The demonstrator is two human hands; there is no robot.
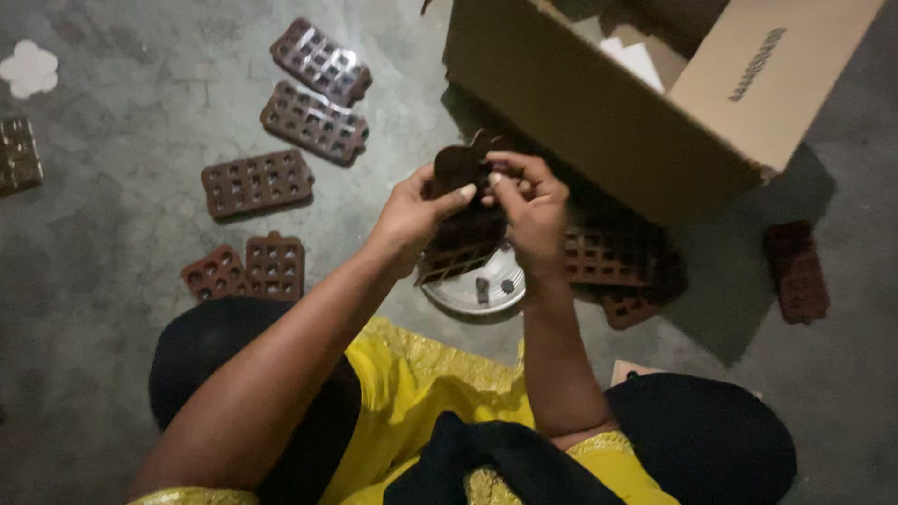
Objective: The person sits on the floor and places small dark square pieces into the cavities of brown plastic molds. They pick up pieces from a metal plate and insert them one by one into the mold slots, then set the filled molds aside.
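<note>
A dark brown flexible silicone mould (460, 168) with a lobed outline is held up in the middle of the scene, above the floor and just near of the box. The left hand (418, 213) pinches its left edge, thumb across the front, and the right hand (530, 208) closes on its right edge with fingertips curled over the top; both hands are gripping the mould. Under it a second brown gridded mould (458, 254) hangs or leans below the hands, over a round silver metal lid (477, 292) lying on the grey concrete floor (112, 337).

To the right, more brown gridded moulds (613, 262) lie in a shadowed heap against the box's base, and one dark red-brown mould (797, 271) lies apart further right. To the left, well apart from the hands, five brown cavity trays (257, 182) are scattered flat with bare floor between them; a white flower-shaped piece (30, 68) sits at the far left.

The large open cardboard box (599, 103) stands far right, its flap raised; inside, only something white (636, 58) shows, the rest is too dark to tell.
</note>
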